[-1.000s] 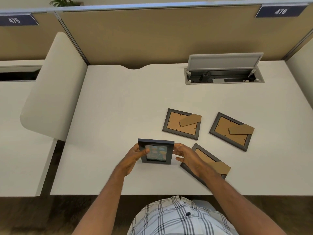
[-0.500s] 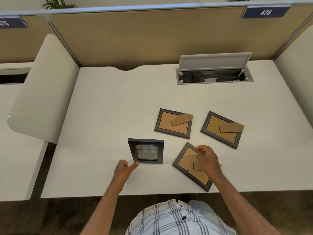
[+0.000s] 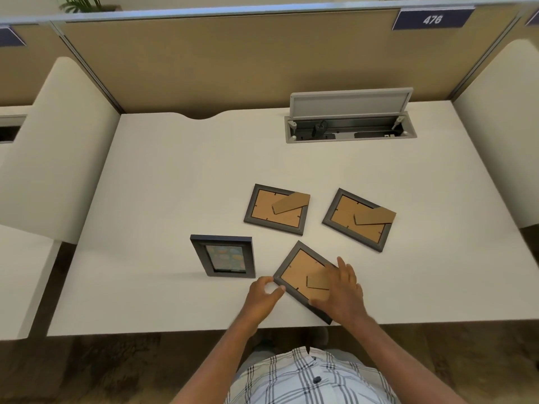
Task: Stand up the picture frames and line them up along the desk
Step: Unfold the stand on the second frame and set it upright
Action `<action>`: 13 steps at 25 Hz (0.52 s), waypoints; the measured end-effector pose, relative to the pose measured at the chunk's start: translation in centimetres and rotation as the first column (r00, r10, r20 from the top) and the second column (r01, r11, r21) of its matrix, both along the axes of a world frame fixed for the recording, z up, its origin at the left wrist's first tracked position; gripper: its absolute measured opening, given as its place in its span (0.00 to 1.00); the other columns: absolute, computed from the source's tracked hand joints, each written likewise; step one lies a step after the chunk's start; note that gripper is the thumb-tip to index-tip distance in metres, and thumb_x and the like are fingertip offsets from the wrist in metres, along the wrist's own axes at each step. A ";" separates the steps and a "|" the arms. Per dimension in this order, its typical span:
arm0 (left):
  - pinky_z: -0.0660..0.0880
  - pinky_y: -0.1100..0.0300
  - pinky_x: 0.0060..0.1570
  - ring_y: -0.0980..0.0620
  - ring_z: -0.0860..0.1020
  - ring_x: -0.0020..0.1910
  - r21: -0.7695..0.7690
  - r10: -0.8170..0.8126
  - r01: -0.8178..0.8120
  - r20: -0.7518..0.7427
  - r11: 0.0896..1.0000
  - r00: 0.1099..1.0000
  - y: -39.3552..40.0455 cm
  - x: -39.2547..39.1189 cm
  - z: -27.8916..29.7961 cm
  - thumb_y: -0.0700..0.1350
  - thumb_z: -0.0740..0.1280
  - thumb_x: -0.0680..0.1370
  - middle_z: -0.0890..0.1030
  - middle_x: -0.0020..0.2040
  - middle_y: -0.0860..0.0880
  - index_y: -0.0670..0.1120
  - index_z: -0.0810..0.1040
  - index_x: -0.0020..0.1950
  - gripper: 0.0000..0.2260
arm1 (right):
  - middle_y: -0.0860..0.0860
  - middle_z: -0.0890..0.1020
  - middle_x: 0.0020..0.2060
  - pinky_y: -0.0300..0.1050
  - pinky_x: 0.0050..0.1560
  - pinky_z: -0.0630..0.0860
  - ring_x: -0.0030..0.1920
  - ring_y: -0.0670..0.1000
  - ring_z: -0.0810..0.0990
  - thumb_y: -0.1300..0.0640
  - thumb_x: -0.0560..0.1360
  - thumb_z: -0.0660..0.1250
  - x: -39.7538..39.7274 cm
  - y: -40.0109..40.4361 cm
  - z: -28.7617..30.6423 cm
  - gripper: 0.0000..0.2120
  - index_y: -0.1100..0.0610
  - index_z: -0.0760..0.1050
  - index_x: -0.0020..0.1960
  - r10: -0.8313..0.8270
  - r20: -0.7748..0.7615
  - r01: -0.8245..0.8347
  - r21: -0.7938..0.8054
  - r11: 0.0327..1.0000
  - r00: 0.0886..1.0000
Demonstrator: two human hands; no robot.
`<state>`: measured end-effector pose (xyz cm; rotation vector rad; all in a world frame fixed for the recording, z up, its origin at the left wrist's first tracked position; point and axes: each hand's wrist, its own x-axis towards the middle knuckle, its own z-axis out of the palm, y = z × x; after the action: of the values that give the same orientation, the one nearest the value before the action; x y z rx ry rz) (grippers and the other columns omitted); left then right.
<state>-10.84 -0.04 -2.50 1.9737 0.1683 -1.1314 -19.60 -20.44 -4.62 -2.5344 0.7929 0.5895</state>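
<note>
Handling: the near frame (image 3: 303, 275) is probably light and stiff; the glass side is down, so it may break if dropped; the cardboard stand (image 3: 318, 282) on its back looks thin and could tear if pulled hard
Where to hold: best by the two dark edges, not by the stand; lift one corner first, because it lies flat on the desk (image 3: 175, 170)
Left hand (image 3: 264, 295): thumb and fingers curled at the left corner of the near frame; whether they already pinch it, I cannot tell
Right hand (image 3: 342, 293): fingers spread flat, pressing on the back and right side
Look: dark grey border, brown cardboard back, small clips along the sides
Place: face down, turned diagonally, close to the front edge of the desk
Standing frame (image 3: 224, 256): upright just left of it, colourful picture facing the person
Other frames: the middle frame (image 3: 277, 209) and the right frame (image 3: 360, 220) lie face down further back, apart from each other
</note>
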 end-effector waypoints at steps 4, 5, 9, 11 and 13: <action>0.68 0.52 0.71 0.46 0.65 0.77 0.034 0.120 -0.122 0.062 0.992 0.991 -3.9 -0.2 -0.6 0.51 0.67 0.82 0.61 0.80 0.47 0.49 0.60 0.81 0.29 | 0.48 0.40 0.82 0.67 0.74 0.61 0.81 0.59 0.42 0.33 0.62 0.77 -1.4 0.3 -1.0 0.56 0.44 0.49 0.79 0.068 -0.009 -0.068 0.020 0.997 0.998; 0.69 0.51 0.70 0.45 0.66 0.76 0.046 0.136 -0.139 0.051 0.989 0.989 -4.3 -0.1 -0.8 0.51 0.67 0.82 0.62 0.80 0.46 0.49 0.60 0.81 0.29 | 0.48 0.41 0.82 0.66 0.74 0.61 0.81 0.60 0.42 0.34 0.62 0.77 -1.7 0.3 -1.1 0.56 0.45 0.49 0.79 0.090 -0.003 -0.090 0.018 0.996 0.996; 0.72 0.50 0.67 0.44 0.69 0.74 0.001 0.315 -0.320 -0.183 0.947 0.931 -4.7 0.2 -1.5 0.50 0.67 0.82 0.67 0.78 0.44 0.47 0.64 0.79 0.27 | 0.50 0.46 0.82 0.62 0.77 0.61 0.81 0.61 0.42 0.39 0.63 0.79 -2.4 -0.5 -1.2 0.53 0.45 0.51 0.78 0.146 0.038 -0.147 0.009 0.989 0.989; 0.74 0.52 0.62 0.45 0.72 0.68 0.004 0.361 -0.372 -0.246 0.928 0.899 -4.9 0.5 -1.6 0.49 0.67 0.82 0.71 0.75 0.44 0.46 0.70 0.76 0.23 | 0.50 0.48 0.81 0.61 0.76 0.62 0.81 0.60 0.43 0.41 0.63 0.80 -2.5 -1.1 -1.0 0.52 0.45 0.53 0.77 0.152 0.056 -0.155 0.042 0.987 0.987; 0.75 0.53 0.59 0.47 0.73 0.62 0.026 0.367 -0.372 -0.248 0.928 0.897 -5.3 0.6 -1.5 0.48 0.66 0.82 0.74 0.72 0.44 0.46 0.73 0.73 0.20 | 0.50 0.51 0.80 0.60 0.76 0.64 0.80 0.60 0.44 0.43 0.63 0.80 -2.5 -1.7 -0.9 0.50 0.46 0.55 0.76 0.159 0.072 -0.163 0.051 0.985 0.985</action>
<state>-10.27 -5.29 -4.03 1.6798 0.6354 -1.1137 -22.10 -22.10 -5.51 -2.5676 0.5439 0.5655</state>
